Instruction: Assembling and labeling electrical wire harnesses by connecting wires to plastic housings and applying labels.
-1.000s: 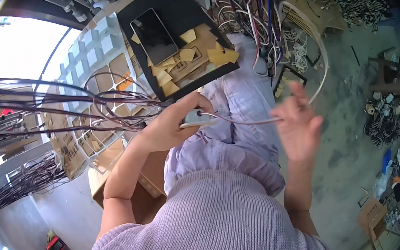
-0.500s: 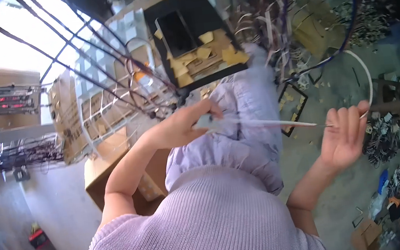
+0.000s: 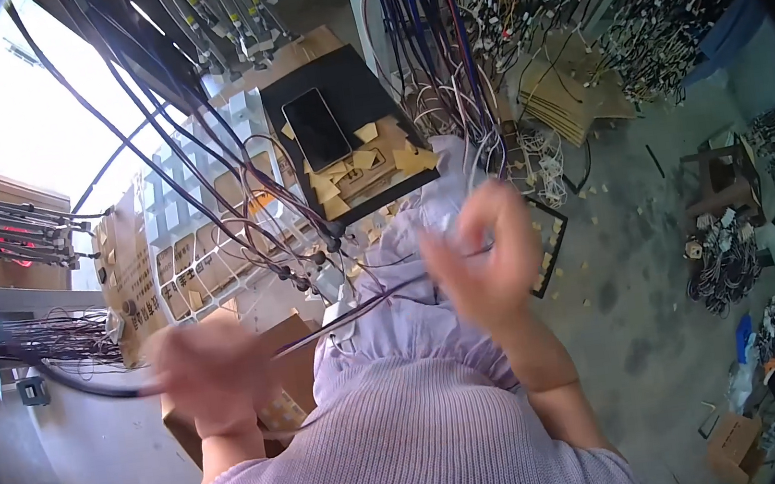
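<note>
My left hand (image 3: 214, 368), blurred by motion, is closed around a dark cable (image 3: 353, 314). One side of the cable curves out to the left. Its other side runs across my lap toward my right hand (image 3: 492, 263). That hand is raised over my lap, also blurred, with a wide gap between thumb and fingers and no visible grip on the cable. Whether the cable touches the right thumb is unclear. A white plastic piece (image 3: 339, 306) lies by my lap beneath the cable. Several dark cables with black connectors (image 3: 334, 239) hang just beyond it.
A phone (image 3: 318, 130) lies on a black tray (image 3: 362, 76) with yellow paper pieces. Left of it stands a white grid rack (image 3: 219, 287) above an open cardboard box (image 3: 288, 336). Cable bundles (image 3: 439, 32) hang ahead. A stool (image 3: 723, 177) stands on the right.
The white cable stretched between my hands is gone from them. My left hand moved left and down and now grips a dark cable. My right hand came inward over my lap, fingers parted.
</note>
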Demonstrator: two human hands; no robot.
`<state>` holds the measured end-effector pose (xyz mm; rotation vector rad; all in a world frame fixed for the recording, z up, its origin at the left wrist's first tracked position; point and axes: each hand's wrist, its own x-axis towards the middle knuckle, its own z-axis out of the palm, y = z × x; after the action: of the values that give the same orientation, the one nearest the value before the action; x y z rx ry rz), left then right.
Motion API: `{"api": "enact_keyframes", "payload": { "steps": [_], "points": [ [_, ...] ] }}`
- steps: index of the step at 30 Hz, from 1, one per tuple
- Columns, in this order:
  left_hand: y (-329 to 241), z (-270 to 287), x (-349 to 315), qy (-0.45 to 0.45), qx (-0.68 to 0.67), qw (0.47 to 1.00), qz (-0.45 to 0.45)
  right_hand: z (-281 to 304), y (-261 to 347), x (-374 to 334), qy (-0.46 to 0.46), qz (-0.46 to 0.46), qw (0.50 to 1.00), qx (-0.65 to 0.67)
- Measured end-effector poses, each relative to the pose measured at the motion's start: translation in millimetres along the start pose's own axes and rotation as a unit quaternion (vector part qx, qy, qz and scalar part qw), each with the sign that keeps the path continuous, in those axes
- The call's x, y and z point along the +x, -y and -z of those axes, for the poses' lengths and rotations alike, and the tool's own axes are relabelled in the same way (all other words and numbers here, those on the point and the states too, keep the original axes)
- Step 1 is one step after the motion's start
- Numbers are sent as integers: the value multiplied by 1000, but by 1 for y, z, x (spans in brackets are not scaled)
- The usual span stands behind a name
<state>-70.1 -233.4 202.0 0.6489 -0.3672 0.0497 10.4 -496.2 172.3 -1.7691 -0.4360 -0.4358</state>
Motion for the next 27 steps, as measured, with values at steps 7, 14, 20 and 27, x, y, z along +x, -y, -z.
{"api": "enact_keyframes", "payload": {
  "steps": [7, 14, 20, 27],
  "points": [
    [-139, -7, 16, 40, 224, 948, -221, 20, -128, 35, -129, -81, 947, -282],
    [-17, 22, 15, -147, 792, 425, -413, 37, -37, 23, 79, -205, 911, 348],
    [171, 40, 77, 233, 659, 706, 113, 44, -44, 39, 52, -247, 840, 481],
    [96, 218, -57, 221, 901, 244, 282, 116, -57, 50, 36, -145, 640, 754]
  ]
}}
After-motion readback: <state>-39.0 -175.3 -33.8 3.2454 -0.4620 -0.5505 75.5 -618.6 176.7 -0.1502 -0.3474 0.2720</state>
